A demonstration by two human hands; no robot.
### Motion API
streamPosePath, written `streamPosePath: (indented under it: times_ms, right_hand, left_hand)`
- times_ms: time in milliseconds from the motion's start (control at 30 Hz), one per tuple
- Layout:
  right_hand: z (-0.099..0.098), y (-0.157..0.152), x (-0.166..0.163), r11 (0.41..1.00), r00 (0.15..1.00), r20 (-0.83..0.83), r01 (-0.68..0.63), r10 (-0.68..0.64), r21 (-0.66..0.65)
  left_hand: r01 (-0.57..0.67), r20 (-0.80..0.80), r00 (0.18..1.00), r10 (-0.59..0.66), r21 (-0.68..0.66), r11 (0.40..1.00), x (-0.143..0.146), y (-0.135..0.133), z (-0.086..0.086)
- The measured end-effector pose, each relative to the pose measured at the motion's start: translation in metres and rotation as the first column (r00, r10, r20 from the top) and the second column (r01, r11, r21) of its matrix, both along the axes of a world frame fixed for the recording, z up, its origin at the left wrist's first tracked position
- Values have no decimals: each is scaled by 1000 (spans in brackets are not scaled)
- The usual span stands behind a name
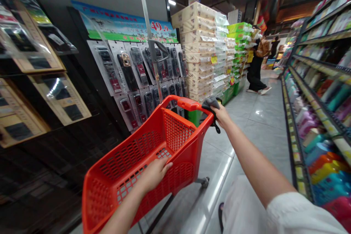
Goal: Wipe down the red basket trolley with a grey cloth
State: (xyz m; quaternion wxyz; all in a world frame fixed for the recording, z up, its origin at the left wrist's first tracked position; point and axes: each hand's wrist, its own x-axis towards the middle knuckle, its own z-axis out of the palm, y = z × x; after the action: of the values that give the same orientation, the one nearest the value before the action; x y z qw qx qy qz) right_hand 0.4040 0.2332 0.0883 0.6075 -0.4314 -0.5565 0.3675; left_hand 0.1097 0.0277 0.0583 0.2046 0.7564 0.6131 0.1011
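A red plastic shopping cart [189,153] stands in front of me, its mesh basket holding nothing that I can see. My left hand [156,173] grips the near side rim, the thumb along the top and the fingers over the inner side. At the right end of the cart's handle, my right hand [221,115] is closed on a dark grey cloth [210,103] that rests against the handle bar. A black strap or loop hangs below this cloth. The fingers of my right hand are partly hidden behind it.
Packaged belts [138,65] hang on a rack at the left, beside boxed goods [57,95]. Stacked cartons [197,44] and green boxes [238,44] line the aisle. Shelves of bottles [326,117] run along the right. A person in black [256,69] is farther down the tiled floor [246,131].
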Motion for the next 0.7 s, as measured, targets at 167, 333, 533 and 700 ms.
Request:
streamPosePath:
  times_ms: [167, 333, 533, 700]
  right_hand:
    - [-9, -58, -6, 964, 896, 376, 168, -236, 206]
    - [40, -57, -10, 973, 405, 895, 200, -188, 114]
    - [69, 17, -14, 997, 676, 734, -22, 66, -68]
    - [29, 28, -5, 881, 895, -84, -445, 437, -158]
  left_hand:
    - [95, 66, 993, -95, 12, 995, -3, 4, 1]
    - [113, 42, 993, -114, 22, 993, -4, 3, -2]
    - [97, 7, 995, -97, 29, 995, -12, 1, -6]
    - [67, -6, 998, -67, 63, 996, -23, -1, -5]
